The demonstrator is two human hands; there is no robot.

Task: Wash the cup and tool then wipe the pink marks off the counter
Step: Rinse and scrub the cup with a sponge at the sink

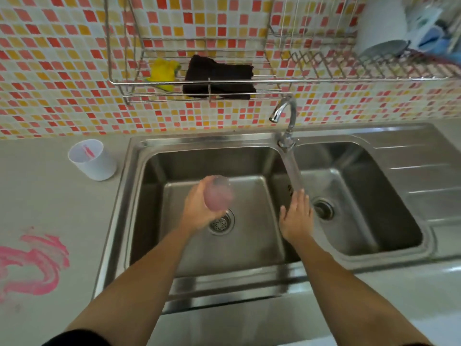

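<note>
My left hand (199,208) grips a clear, pink-tinged cup (219,193) over the left sink basin (149,186), above the drain. My right hand (296,218) is open with fingers spread, its fingertips in the stream of water (293,171) that runs from the tap (287,113). A white cup (92,159) stands on the counter left of the sink, with a pink-smeared tool inside it. Broad pink marks (35,263) are smeared on the grey counter at the near left.
A wire rack (199,82) on the tiled wall holds a yellow cloth (164,71) and a black cloth (219,78). A second basin (361,196) and a ribbed drainboard (424,171) lie to the right. Dishes sit in the upper right rack (381,43).
</note>
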